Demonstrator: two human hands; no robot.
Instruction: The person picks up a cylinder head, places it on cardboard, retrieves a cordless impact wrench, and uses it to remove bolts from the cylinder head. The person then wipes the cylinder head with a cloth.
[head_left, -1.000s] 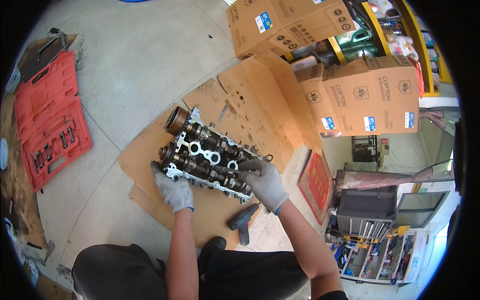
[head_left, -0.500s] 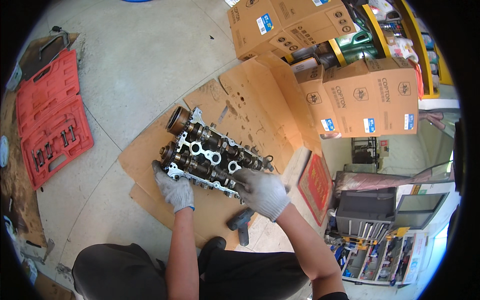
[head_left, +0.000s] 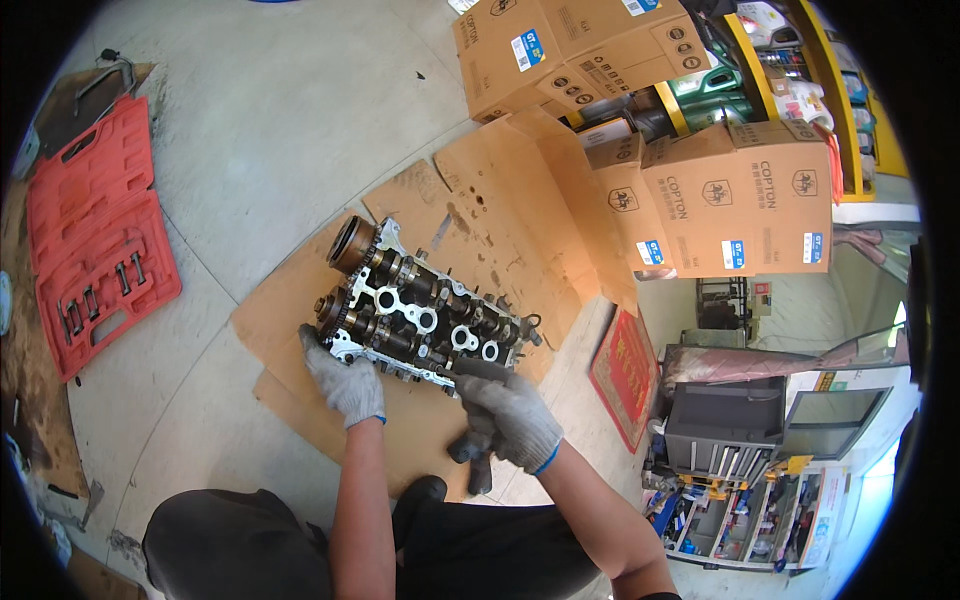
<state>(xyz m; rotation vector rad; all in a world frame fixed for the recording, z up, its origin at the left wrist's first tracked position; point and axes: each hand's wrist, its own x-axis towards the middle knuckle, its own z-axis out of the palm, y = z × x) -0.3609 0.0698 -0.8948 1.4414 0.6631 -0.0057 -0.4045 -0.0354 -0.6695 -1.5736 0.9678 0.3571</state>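
A cylinder head (head_left: 425,307) with two camshafts and sprockets lies tilted across flattened cardboard (head_left: 400,430) on the floor. My gloved left hand (head_left: 345,378) is closed round its near left corner, beside the lower sprocket (head_left: 332,308). At the near right edge of the cylinder head, my gloved right hand (head_left: 510,415) has its fingers curled together. What they hold, if anything, is hidden by the glove. Below that hand, a dark cordless power tool (head_left: 480,472) rests on the cardboard, partly covered by the fingers.
An open red tool case (head_left: 105,235) with several metal pieces lies at the left. Cardboard boxes (head_left: 735,205) are stacked at the right, before a yellow shelf (head_left: 835,90) of bottles. A red mat (head_left: 625,378) and a grey tool cabinet (head_left: 722,425) stand farther right.
My right hand has drawn back slightly toward me and down, uncovering more of the cylinder head's right end. My left hand keeps its hold on the corner.
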